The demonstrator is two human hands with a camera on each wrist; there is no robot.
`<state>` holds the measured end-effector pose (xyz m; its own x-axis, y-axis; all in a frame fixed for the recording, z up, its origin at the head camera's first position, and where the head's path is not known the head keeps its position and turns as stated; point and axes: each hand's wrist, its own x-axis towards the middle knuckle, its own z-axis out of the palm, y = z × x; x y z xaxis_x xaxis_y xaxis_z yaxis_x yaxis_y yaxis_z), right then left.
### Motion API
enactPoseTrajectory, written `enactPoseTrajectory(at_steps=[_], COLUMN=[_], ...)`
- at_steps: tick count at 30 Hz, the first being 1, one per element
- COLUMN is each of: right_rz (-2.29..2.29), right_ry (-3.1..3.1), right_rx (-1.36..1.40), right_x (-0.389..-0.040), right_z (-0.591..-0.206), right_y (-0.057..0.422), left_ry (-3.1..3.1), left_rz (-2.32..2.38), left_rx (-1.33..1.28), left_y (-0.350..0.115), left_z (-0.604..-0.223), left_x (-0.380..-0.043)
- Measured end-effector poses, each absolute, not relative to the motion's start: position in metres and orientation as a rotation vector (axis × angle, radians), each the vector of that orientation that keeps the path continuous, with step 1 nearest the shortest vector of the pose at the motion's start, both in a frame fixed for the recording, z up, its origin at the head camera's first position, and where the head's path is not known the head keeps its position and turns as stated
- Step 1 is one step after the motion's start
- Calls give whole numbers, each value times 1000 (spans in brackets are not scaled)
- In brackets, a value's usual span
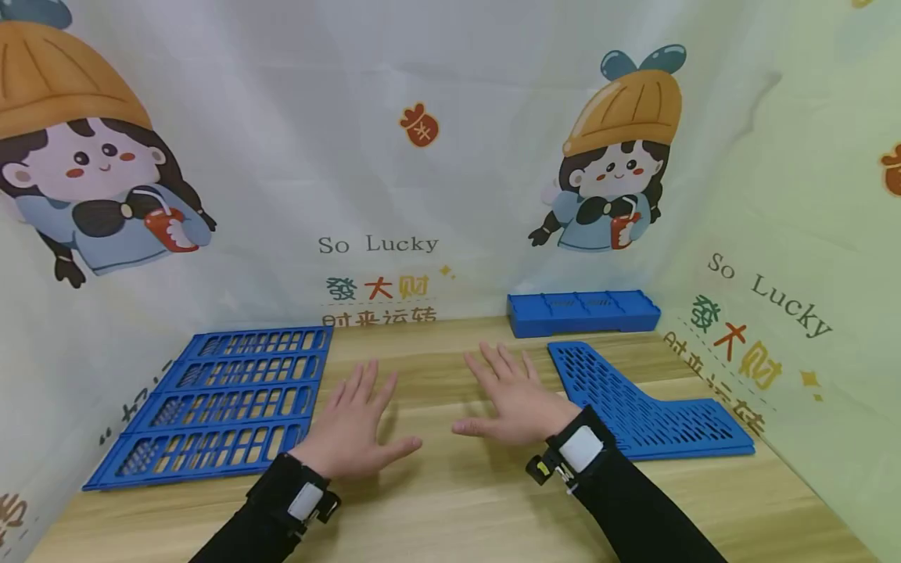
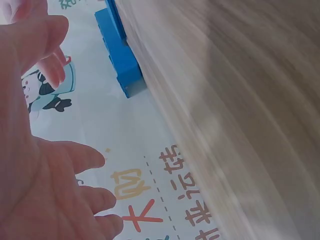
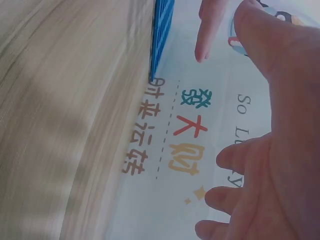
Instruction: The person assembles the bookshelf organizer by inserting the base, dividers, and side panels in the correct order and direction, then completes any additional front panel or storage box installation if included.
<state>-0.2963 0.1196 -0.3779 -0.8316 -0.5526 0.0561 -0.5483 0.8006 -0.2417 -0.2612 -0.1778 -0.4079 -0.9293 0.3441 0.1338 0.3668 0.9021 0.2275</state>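
Both hands hover palm down over the wooden table, fingers spread, holding nothing. My left hand (image 1: 355,430) is nearest a large blue slotted plastic panel (image 1: 225,399), whose right edge it overlaps in the head view. My right hand (image 1: 517,403) is just left of a blue L-shaped perforated panel (image 1: 633,414) that lies flat. Behind that panel, against the back cloth, sits a long blue plastic box (image 1: 584,313). In the left wrist view the left hand (image 2: 45,165) shows its palm, with the blue box (image 2: 120,55) beyond. The right wrist view shows the right hand (image 3: 265,165) with separated fingers.
The light wooden table (image 1: 436,500) runs back to a printed cloth (image 1: 436,180) with cartoon figures and lettering. The cloth rises behind the table and along its left and right sides. Black sleeves (image 1: 633,500) with wrist-worn devices cover both forearms.
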Motion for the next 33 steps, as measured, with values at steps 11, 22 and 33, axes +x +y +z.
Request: enactPoseTrajectory(at_steps=[11, 22, 33], right_rz=[-651, -798, -455], right_ry=[2887, 3127, 3156], right_rx=[-786, -291, -100], right_x=[-320, -345, -347], right_z=[-376, -406, -424], right_y=[166, 294, 324], left_ry=[-2965, -3123, -3187], left_rz=[-431, -592, -648], left_rx=[-393, -25, 89], left_y=[-218, -290, -299], left_z=[-389, -392, -401], left_x=[-273, -282, -280])
